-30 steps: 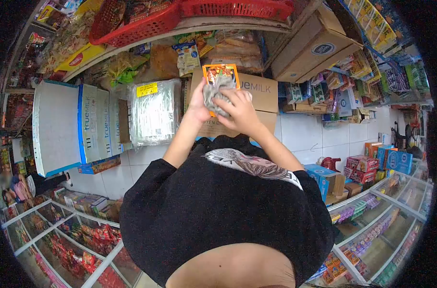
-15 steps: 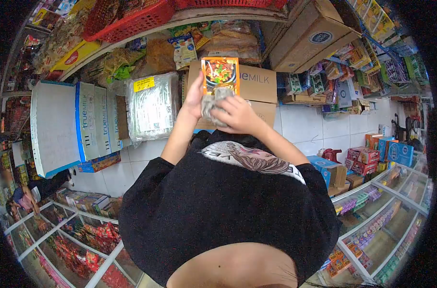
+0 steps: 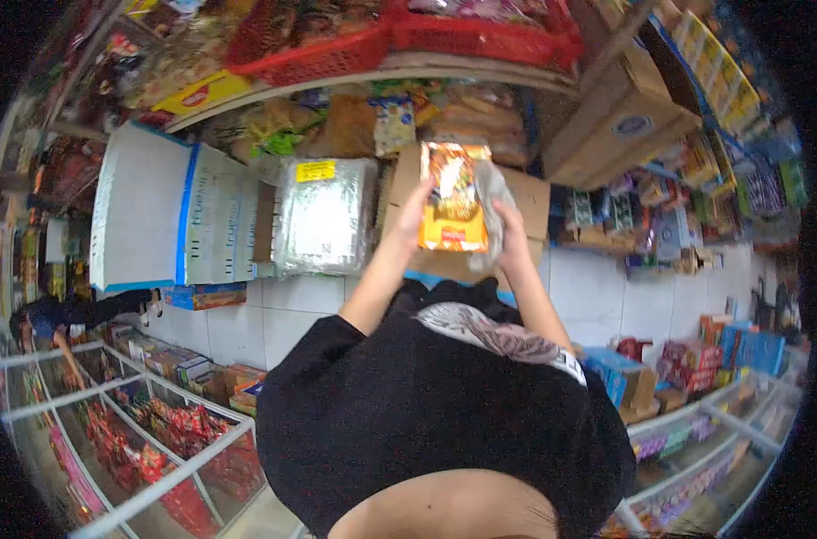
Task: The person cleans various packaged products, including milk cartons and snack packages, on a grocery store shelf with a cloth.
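An orange food packet (image 3: pixel 453 202) with a picture of a dish on it is held up in front of my chest. My left hand (image 3: pixel 412 218) grips its left edge, the thumb lying on the front. At the packet's right edge my right hand (image 3: pixel 513 238) is closed on a crumpled grey cloth (image 3: pixel 491 202), which lies against that side. Behind both hands stands a brown cardboard carton (image 3: pixel 525 193). Glare hides part of the packet's printing.
Left of the carton are a plastic-wrapped pack (image 3: pixel 326 220) and a large white-and-blue box (image 3: pixel 144 216). Red baskets (image 3: pixel 319 56) sit on the shelf above. Glass display cases (image 3: pixel 175 472) stand on both sides, with another person (image 3: pixel 54 323) at far left.
The cloth and right hand have moved from the packet's lower front to its right edge, uncovering the front. The view has shifted, so the surroundings appear further right.
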### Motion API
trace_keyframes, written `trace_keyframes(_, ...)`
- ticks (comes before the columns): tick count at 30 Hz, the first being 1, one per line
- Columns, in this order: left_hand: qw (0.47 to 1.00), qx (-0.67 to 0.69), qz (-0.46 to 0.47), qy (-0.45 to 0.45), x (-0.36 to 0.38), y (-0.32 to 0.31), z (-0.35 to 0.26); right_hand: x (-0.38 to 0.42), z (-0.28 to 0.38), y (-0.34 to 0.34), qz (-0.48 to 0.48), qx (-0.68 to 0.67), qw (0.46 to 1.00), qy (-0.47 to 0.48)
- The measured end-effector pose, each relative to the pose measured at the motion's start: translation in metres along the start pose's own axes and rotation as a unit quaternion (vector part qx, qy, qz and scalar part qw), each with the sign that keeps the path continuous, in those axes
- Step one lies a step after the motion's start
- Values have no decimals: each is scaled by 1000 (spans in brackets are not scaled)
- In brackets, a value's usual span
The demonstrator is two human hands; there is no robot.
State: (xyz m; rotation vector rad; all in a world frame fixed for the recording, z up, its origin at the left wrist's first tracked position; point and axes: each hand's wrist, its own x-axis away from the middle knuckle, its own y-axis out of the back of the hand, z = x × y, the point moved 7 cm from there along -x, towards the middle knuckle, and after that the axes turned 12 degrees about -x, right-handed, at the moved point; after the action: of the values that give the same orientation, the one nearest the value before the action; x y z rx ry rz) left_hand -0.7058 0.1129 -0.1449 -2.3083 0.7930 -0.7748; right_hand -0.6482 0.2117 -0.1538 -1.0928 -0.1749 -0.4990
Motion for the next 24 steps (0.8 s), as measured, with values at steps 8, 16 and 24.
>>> trace_keyframes(8, 949, -270, -62, -148, 0, -27, 31, 56, 23, -12, 120, 332, 927, 125)
trace_keyframes(16, 996, 50, 32, -62, -8, -79, 72, 74, 54, -40, 363, 599, 605, 378)
trace_keyframes(24, 954, 259, 133, -74, 3, -116, 83, 38, 97, -27, 212, 488, 782, 324)
